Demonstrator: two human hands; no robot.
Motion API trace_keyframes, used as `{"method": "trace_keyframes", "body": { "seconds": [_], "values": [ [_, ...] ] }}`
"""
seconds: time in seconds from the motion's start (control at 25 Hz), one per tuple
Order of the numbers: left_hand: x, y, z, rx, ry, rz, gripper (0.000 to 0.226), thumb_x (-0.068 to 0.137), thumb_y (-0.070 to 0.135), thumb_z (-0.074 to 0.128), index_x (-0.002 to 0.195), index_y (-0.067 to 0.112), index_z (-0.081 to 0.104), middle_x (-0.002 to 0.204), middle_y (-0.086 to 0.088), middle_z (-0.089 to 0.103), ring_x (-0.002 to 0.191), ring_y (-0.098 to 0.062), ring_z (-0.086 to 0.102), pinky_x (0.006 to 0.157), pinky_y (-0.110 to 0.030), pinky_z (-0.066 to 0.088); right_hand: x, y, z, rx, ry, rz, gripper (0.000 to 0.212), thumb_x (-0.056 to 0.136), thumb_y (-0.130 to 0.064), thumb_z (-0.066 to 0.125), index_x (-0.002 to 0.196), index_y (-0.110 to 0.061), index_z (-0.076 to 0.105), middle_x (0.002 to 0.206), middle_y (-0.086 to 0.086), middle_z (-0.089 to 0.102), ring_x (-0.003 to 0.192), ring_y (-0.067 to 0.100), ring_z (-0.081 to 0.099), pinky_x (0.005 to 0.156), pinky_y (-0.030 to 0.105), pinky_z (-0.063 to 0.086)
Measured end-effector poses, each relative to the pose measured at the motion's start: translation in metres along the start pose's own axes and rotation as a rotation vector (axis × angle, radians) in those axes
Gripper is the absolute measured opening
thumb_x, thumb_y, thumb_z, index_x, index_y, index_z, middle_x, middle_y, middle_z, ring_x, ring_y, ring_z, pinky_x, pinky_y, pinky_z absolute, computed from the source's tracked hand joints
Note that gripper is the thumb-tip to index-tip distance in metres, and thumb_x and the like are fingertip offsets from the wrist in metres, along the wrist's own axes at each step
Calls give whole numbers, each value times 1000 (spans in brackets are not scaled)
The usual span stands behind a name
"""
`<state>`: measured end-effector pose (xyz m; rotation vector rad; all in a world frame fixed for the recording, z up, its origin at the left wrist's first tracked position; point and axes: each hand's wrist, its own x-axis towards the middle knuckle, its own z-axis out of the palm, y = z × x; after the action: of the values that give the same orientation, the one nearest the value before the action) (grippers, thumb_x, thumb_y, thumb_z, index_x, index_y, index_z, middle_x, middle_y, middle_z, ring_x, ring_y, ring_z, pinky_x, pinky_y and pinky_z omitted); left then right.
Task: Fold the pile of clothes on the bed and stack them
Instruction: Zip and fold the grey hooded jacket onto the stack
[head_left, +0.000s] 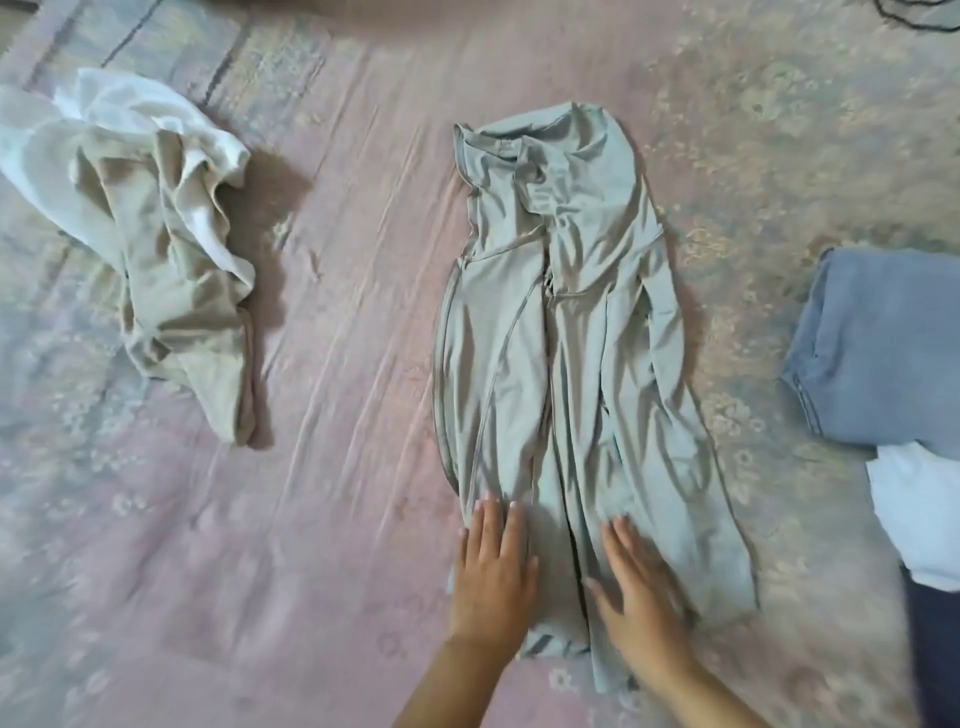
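Both hands, left hand (493, 577) and right hand (636, 597), press flat on grey garment (566, 332)'s near edge.

Light was soft and even, fairly bright, with no glare. It seemed to come from the left, since the crumpled pile (156, 249) threw a dark shadow to its right. Both hands (493, 577) were smeared by motion blur. The bedsheet (311, 519) pattern looked soft throughout, and the wide lens bent the far and side edges
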<state>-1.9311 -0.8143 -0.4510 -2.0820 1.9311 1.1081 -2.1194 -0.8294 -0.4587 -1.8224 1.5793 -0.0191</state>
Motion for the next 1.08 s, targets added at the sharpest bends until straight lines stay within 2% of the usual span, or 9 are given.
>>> {"method": "trace_keyframes", "body": {
  "seconds": [0.08, 0.24, 0.44, 0.52, 0.6, 0.76, 0.88, 0.96, 1.08],
  "values": [
    [-25, -4, 26, 83, 116, 50, 54, 82, 32, 35, 132, 14, 45, 139, -15, 51, 128, -30, 46, 92, -45, 52, -26, 19, 18, -159, -74, -156, 68, 96, -54, 27, 152, -18, 16, 157, -4, 15, 146, 10, 7, 114, 20, 9],
    [-42, 1, 57, 158, 297, 187, 50, 87, 28, 35, 130, 10, 54, 144, -18, 44, 131, -34, 45, 96, -48, 49, -34, 51, 36, -361, 11, -348, 95, 70, -38, 77, 144, -9, 26, 160, -4, -10, 147, 11, -6, 115, 29, 6],
    [-53, 8, 83, -347, 743, -169, 39, 95, 19, 46, 126, -5, 48, 122, -26, 53, 111, -36, 52, 92, -39, 48, -42, 74, 54, -382, 234, -466, 68, 99, -52, 26, 139, 2, 39, 150, 16, 32, 140, 28, 26, 109, 42, 25],
    [-48, 13, 80, -476, 845, -314, 31, 95, 14, 54, 119, -5, 55, 104, -17, 55, 91, -30, 55, 80, -44, 52, -44, 68, 56, -327, 352, -429, 65, 99, -50, 28, 125, 2, 56, 125, 14, 51, 113, 30, 48, 94, 42, 38],
    [-43, 20, 80, -628, 855, -384, 28, 94, 21, 58, 116, 3, 58, 97, -4, 53, 85, -19, 51, 79, -37, 47, -54, 66, 67, -287, 437, -415, 63, 97, -53, 33, 119, -1, 60, 102, 8, 51, 89, 26, 49, 78, 37, 42],
    [-29, 23, 97, -769, 933, -338, 25, 89, 20, 65, 110, 11, 57, 99, 1, 58, 87, -12, 50, 74, -22, 37, -56, 75, 85, -261, 480, -469, 56, 91, -43, 48, 120, 4, 60, 93, 11, 54, 85, 25, 51, 78, 34, 42],
    [-26, 14, 111, -603, 1064, -215, 19, 82, 1, 66, 101, 1, 61, 96, -12, 60, 73, -10, 42, 63, -18, 27, -57, 80, 72, 3, 502, -468, 29, 88, -16, 52, 107, 0, 68, 92, 7, 64, 90, 11, 58, 85, 15, 43],
    [-25, 9, 118, -517, 1187, -136, 17, 79, -6, 66, 95, -4, 60, 92, -18, 58, 73, -14, 39, 63, -17, 27, -58, 78, 55, 386, 416, -267, 17, 88, -4, 60, 95, -16, 70, 83, -10, 67, 81, -8, 59, 75, 2, 41],
    [-20, 8, 118, -470, 1342, -3, 20, 71, -18, 56, 87, -6, 58, 93, -12, 45, 71, -4, 30, 70, -3, 33, -48, 80, 38, 901, 247, -70, 20, 88, -3, 59, 91, -21, 67, 66, -12, 68, 57, -6, 59, 52, 5, 42]
  ]
}}
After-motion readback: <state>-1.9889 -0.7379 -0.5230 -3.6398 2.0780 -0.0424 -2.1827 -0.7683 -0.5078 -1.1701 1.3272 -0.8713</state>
